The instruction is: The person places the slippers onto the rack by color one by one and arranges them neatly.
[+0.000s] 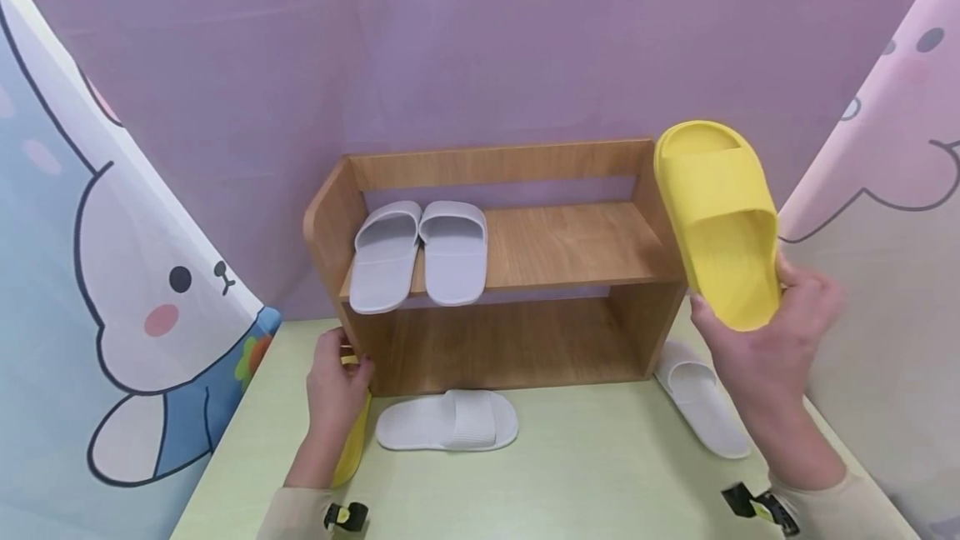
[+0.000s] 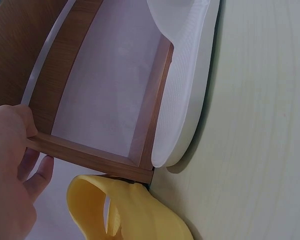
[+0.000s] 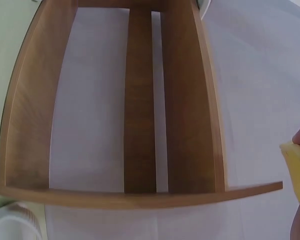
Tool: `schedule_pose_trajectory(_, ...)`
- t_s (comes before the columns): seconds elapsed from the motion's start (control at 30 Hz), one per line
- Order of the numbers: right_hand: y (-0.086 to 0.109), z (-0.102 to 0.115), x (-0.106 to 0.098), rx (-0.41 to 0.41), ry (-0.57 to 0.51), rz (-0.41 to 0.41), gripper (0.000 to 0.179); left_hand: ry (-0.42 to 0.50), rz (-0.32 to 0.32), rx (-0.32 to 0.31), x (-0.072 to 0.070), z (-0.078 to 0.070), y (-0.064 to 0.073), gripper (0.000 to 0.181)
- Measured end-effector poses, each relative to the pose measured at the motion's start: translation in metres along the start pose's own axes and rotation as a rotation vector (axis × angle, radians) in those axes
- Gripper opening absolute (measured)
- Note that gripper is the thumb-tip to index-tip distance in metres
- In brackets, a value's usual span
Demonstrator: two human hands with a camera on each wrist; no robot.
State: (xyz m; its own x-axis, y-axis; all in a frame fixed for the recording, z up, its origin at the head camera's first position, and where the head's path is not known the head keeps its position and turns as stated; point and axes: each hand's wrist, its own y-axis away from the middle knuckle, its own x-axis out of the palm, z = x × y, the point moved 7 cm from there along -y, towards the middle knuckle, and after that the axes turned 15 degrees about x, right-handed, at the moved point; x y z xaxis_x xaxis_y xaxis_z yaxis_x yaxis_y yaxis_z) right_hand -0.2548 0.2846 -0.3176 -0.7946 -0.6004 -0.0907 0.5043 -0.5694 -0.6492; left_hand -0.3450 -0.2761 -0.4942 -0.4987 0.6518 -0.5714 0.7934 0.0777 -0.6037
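A yellow slipper (image 1: 731, 257) is held up by my right hand (image 1: 776, 340), level with the rack's right end, its heel down in the grip and its toe up. In the right wrist view, only an edge of this yellow slipper (image 3: 296, 167) shows. My left hand (image 1: 333, 386) pinches the front edge of the left side panel of a two-tier wooden shoe rack (image 1: 517, 344). A second yellow slipper (image 2: 135, 210) stands beside that panel, partly hidden behind the left wrist in the head view.
Two pale grey slippers (image 1: 453, 261) sit side by side at the left of the upper shelf. One white slipper (image 1: 450, 422) lies sideways before the rack, and another white slipper (image 1: 701, 402) lies by its right end. Around the pale table (image 1: 570, 473) hang fabric backdrops (image 1: 495, 40).
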Motion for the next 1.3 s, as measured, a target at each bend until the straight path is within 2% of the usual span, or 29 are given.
schedule_pose_trajectory(0.17, 0.002, -0.007, 0.01, -0.008, 0.028, 0.034, 0.082, -0.001, -0.001, 0.002, -0.001, -0.002, 0.0, 0.052)
schedule_pose_trajectory(0.33, 0.006, -0.005, 0.024, -0.033, 0.046, 0.097, 0.082, -0.005, -0.005, 0.007, -0.002, -0.003, 0.0, 0.052)
schedule_pose_trajectory(0.67, 0.013, -0.001, 0.046, -0.007, 0.058, 0.163, 0.088, -0.007, -0.009, 0.023, -0.002, -0.003, 0.0, 0.05)
schedule_pose_trajectory(0.97, 0.014, 0.0, 0.062, -0.038, 0.07, 0.173, 0.089, -0.001, -0.013, 0.027, -0.002, -0.003, 0.0, 0.05)
schedule_pose_trajectory(1.3, 0.016, -0.002, 0.076, 0.024, 0.161, 0.206, 0.09, -0.013, -0.017, 0.026, -0.002, -0.004, -0.001, 0.049)
